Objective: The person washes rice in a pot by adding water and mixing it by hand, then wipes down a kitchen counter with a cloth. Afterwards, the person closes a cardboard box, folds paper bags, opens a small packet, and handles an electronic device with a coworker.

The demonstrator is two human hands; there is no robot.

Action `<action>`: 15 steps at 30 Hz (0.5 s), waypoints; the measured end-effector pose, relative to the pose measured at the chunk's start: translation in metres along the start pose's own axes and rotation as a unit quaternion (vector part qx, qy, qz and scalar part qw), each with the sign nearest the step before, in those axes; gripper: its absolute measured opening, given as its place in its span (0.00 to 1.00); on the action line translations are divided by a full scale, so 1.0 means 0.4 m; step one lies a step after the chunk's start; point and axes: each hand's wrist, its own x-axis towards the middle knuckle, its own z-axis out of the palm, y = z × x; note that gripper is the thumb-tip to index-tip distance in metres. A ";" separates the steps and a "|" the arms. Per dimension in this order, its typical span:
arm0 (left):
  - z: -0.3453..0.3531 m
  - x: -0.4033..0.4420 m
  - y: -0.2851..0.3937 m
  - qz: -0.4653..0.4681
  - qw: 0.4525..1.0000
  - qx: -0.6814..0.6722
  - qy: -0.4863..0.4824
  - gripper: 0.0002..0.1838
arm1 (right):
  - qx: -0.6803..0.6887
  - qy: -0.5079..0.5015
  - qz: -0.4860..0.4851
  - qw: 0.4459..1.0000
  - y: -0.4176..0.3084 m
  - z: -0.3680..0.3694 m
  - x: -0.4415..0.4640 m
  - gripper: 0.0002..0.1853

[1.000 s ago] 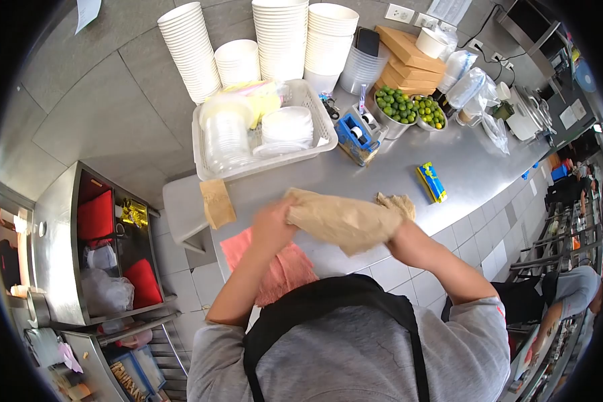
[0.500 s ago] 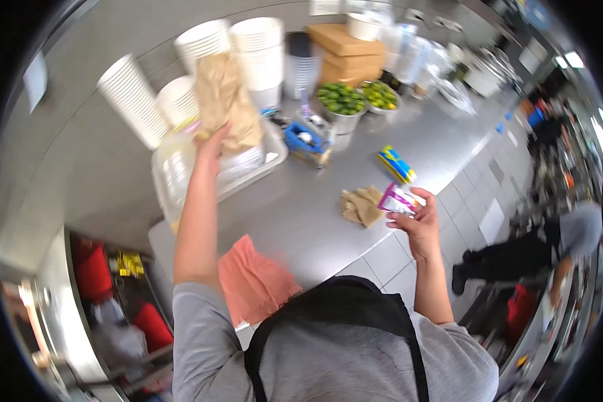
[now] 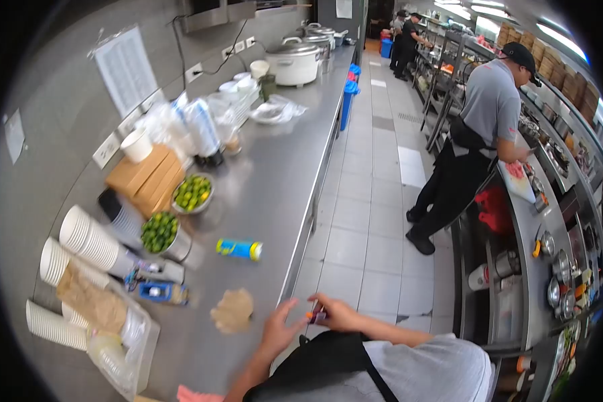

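My right hand (image 3: 336,312) is in front of my apron at the counter's edge, its fingers closed on a small packet (image 3: 317,317), dark purple with a bit of orange, seen almost edge-on. Close by on the left, my left hand (image 3: 280,328) has its fingers apart and holds nothing. A crumpled brown cloth or paper (image 3: 233,311) lies on the steel counter (image 3: 248,194) near that hand. Farther along is a blue and yellow package (image 3: 239,249). A brown paper bag (image 3: 92,298) rests on the white plastic tub (image 3: 149,352) at the left.
Paper cup stacks (image 3: 53,325), a blue box (image 3: 161,291), two bowls of green limes (image 3: 159,232), cardboard boxes (image 3: 147,177) and a rice cooker (image 3: 296,63) line the wall side. Across the tiled aisle (image 3: 345,228), a co-worker (image 3: 479,127) stands at another counter, cutting board in front.
My left hand has let go of the paper bag and come over beside my right hand, which keeps the packet. My view has swung right toward the aisle.
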 end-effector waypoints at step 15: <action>0.530 0.715 0.208 -0.059 0.980 -0.073 -0.177 0.10 | 0.231 0.127 0.112 0.958 0.349 -0.710 0.093 0.05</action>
